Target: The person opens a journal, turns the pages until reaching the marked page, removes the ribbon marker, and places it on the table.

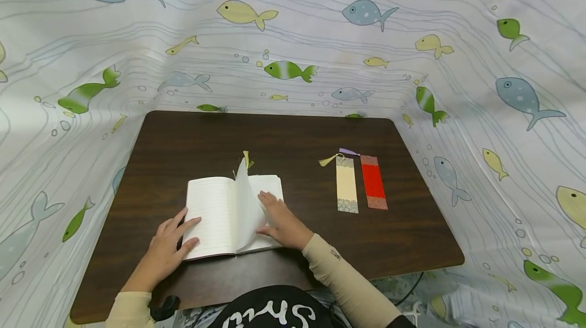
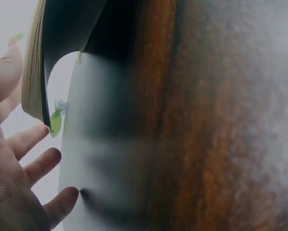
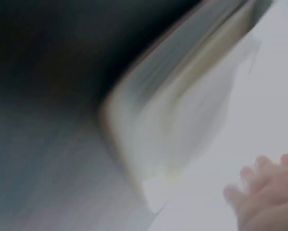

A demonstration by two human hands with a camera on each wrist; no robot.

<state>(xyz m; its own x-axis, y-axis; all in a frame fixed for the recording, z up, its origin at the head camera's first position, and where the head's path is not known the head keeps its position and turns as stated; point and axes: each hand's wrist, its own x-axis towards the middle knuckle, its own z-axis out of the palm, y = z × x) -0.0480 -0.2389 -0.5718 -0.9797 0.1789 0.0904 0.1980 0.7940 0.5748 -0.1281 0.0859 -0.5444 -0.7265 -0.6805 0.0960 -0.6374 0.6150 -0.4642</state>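
Head view only: cream bookmark (image 1: 346,184) and red bookmark (image 1: 374,182) side by side, toward the counter's (image 1: 412,236) right edge; yellow tassel (image 1: 247,159) at the notebook's far end
Left wrist view only: page edges and dark cover (image 2: 69,29) seen side-on
Right wrist view: blurred pages, fingers at lower right
Notebook: lying open (image 1: 210,216) near the counter's near edge, left of middle, one leaf (image 1: 247,211) standing up
Left hand: fingers spread (image 1: 166,246), touching the notebook's left edge
Right hand: fingers extended (image 1: 286,224) over the right page, beside the raised leaf; firmness of contact unclear
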